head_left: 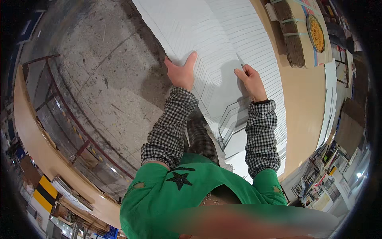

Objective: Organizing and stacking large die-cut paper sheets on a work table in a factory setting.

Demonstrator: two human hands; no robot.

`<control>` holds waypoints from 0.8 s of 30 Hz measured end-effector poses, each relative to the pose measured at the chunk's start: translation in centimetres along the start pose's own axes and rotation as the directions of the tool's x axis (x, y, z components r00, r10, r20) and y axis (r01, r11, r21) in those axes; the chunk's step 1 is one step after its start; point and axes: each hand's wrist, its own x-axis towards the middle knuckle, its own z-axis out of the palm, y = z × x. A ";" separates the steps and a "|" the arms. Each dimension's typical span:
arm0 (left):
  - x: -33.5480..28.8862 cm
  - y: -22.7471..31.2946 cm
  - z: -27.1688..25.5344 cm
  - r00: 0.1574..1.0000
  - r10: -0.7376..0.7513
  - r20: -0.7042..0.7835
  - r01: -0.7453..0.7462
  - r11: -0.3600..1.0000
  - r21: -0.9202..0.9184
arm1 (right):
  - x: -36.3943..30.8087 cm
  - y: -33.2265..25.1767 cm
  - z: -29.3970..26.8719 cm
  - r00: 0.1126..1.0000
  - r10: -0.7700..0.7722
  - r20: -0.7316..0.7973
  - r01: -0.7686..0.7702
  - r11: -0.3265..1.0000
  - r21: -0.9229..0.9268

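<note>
- The left hand [181, 74] had most of its fingers hidden.
- The white sheets [211, 44] ran past the top edge.
- A blurred patch [254, 220] covered the bottom.
- The clutter [323, 184] at lower right was too small to tell.

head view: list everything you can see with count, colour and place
white sheets: too many to count, white, centre
table: 1, tan, under the sheets
strapped cardboard bundle: 1, brown, upper right
floor: 1, grey, left
metal frame: 1, dark red, left
curved-looking board: 1, tan, far left
striped panel: 1, yellow and black, lower left
rim clutter: too small to count
green top: 1, green, bottom
checked sleeves: 2, black and white, both forearms
hands: 2, bare, at the sheets
</note>
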 end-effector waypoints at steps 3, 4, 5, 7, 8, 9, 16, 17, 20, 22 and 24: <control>0.1 -0.8 -0.1 0.999 0.028 0.027 -0.026 0.996 -0.084 | -0.1 -0.6 0.2 0.999 0.037 0.013 -0.038 0.998 0.055; 0.2 -0.7 -0.1 0.999 0.030 0.030 -0.027 0.996 -0.085 | 0.0 -0.5 0.1 0.999 0.040 0.009 -0.040 0.999 0.031; 0.3 -0.6 0.0 0.999 0.020 0.028 -0.018 0.997 -0.073 | 0.0 -0.4 0.0 0.999 0.043 0.006 -0.043 0.999 0.008; 0.2 -0.7 -0.1 1.000 0.012 0.023 -0.010 0.998 -0.060 | -0.4 -1.1 0.1 0.998 0.058 -0.018 -0.058 0.998 -0.005; 0.0 -1.3 -0.3 0.999 0.015 0.033 -0.014 0.999 -0.036 | -0.8 -1.5 0.1 0.996 0.075 -0.041 -0.075 0.997 -0.019; -0.1 -2.0 -0.5 0.999 0.017 0.040 -0.016 1.000 -0.011 | -1.2 -1.8 -0.1 0.997 0.075 -0.036 -0.075 0.997 -0.019; -1.9 -3.2 0.2 0.999 -0.036 0.030 0.038 0.998 -0.053 | -2.0 0.7 -0.7 0.989 0.144 0.021 -0.144 0.989 0.041; -1.8 -3.5 0.4 1.000 -0.017 0.007 0.018 0.999 -0.043 | -1.8 1.1 -0.7 0.992 0.123 0.017 -0.124 0.992 0.037; -1.7 -3.3 0.4 1.000 0.003 0.005 -0.003 0.999 -0.043 | -1.8 0.9 -0.4 0.995 0.096 0.017 -0.097 0.994 0.051; -1.7 -3.2 0.3 1.000 0.004 0.022 -0.003 0.998 -0.061 | -1.7 0.9 -0.5 0.996 0.085 0.023 -0.086 0.994 0.063; -1.6 -3.3 0.4 0.999 0.028 0.044 -0.025 0.997 -0.067 | -1.6 1.3 -0.8 0.996 0.073 0.054 -0.074 0.997 0.021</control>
